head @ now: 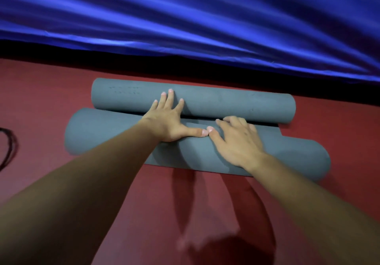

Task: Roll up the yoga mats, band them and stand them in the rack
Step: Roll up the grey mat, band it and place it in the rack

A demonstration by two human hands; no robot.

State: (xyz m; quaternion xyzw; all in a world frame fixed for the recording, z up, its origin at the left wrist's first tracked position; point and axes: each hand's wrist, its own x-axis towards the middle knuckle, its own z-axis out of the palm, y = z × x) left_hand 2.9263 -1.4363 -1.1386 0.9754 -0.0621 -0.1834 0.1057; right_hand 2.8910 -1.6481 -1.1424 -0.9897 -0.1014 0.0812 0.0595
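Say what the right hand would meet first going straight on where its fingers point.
Probably the far grey rolled foam mat, just beyond the fingertips of the right hand; depth is unclear.

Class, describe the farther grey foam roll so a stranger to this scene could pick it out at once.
Below the draped blue cloth, two grey foam rolls lie side by side on the red floor. The farther grey foam roll is nearest the cloth. Unlike the nearer grey foam roll, it bears faint dotted rows near its left end, and the left hand spreads across it.
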